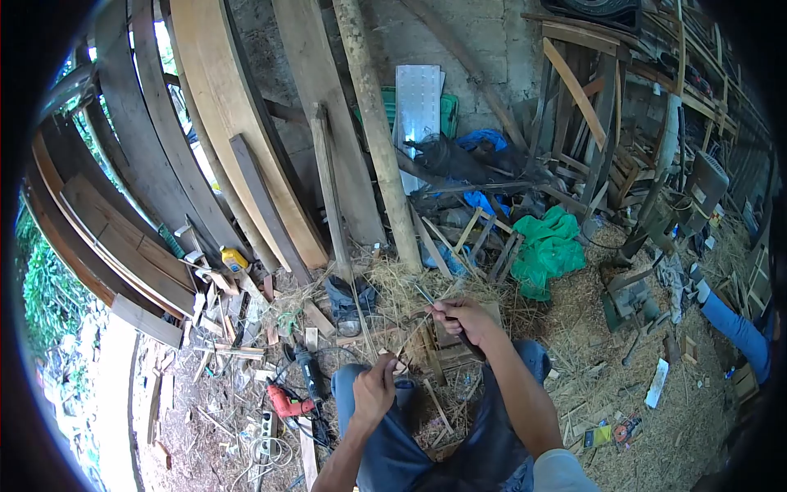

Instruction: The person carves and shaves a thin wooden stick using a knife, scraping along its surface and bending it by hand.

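Observation:
My right hand (466,321) is closed round the dark handle of a thin tool (470,343), whose slim metal end points up and left past the fingers. Lower and to the left, my left hand (377,387) is closed in a pinch on a thin pale strip (366,318) that runs upward from the fingers. A small curved piece shows between the two hands, too small to make out. Both hands are apart, above my knees. Under them lie wood pieces (433,353) and pale shavings.
A red power tool (287,402) and a grey-black grinder (310,373) lie left of my knees, near a power strip (266,435). Tall planks (221,123) lean behind. Green plastic (551,246) lies back right. A person's blue-clad leg (734,328) shows at far right.

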Tool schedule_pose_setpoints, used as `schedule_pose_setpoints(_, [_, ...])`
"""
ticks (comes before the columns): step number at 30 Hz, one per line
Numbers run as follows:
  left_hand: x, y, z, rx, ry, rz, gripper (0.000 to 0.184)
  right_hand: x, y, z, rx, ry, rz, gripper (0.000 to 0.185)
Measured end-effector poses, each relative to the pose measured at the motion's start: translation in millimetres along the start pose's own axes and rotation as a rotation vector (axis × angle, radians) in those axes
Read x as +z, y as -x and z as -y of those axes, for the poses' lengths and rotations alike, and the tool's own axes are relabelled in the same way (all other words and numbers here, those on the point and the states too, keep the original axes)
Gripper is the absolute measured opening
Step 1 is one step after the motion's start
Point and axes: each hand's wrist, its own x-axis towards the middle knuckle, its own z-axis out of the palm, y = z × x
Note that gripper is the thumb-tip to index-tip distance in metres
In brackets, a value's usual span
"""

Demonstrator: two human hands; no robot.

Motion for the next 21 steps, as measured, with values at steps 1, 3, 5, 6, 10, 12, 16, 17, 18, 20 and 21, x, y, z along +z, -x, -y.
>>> schedule_pose_setpoints(1, [-0.3,3.3,1.3,-0.001,0.009,0.007,0.009,-4.0,1.3,4.4,0.009,0.012,-0.018,0.029])
schedule_pose_setpoints(3, [-1.0,8.1,-1.5,-0.004,0.020,0.020,0.009,-19.9,3.6,10.3,0.021,0.020,-0.041,0.029])
schedule_pose_setpoints(5, [-6.2,11.6,-6.2,-0.079,0.084,0.090,0.012,-41.8,-2.1,12.7,-0.054,0.003,-0.134,0.028])
schedule_pose_setpoints(6, [-8.3,10.9,-5.5,-0.081,0.081,0.087,0.012,-41.8,1.5,17.8,-0.052,0.003,-0.129,0.028])
schedule_pose_setpoints(10, [-11.6,3.9,2.9,-0.191,0.236,0.066,0.020,-23.4,20.3,24.7,-0.184,0.008,-0.234,0.030])
schedule_pose_setpoints(12, [-8.2,-0.2,2.6,-0.214,0.282,0.084,0.023,-6.9,24.8,14.1,-0.156,0.092,-0.091,0.035])
schedule_pose_setpoints(16, [6.0,-3.1,-5.3,-0.172,0.337,0.165,0.023,21.3,21.2,-1.4,-0.082,0.092,0.164,0.021])
schedule_pose_setpoints(17, [9.8,-2.3,-5.1,-0.142,0.349,0.139,0.023,16.5,14.9,-4.9,-0.060,0.032,0.171,0.013])
schedule_pose_setpoints(18, [14.2,-1.3,-0.7,-0.144,0.344,0.141,0.023,14.7,12.9,-4.5,-0.059,0.027,0.172,0.013])
schedule_pose_setpoints(20, [21.5,0.5,10.1,-0.070,0.465,0.099,0.021,10.1,9.8,-1.4,-0.021,0.081,0.107,0.011])
schedule_pose_setpoints(21, [17.1,1.1,4.8,-0.073,0.463,0.096,0.021,9.4,10.0,-0.7,-0.005,0.085,0.100,0.012])
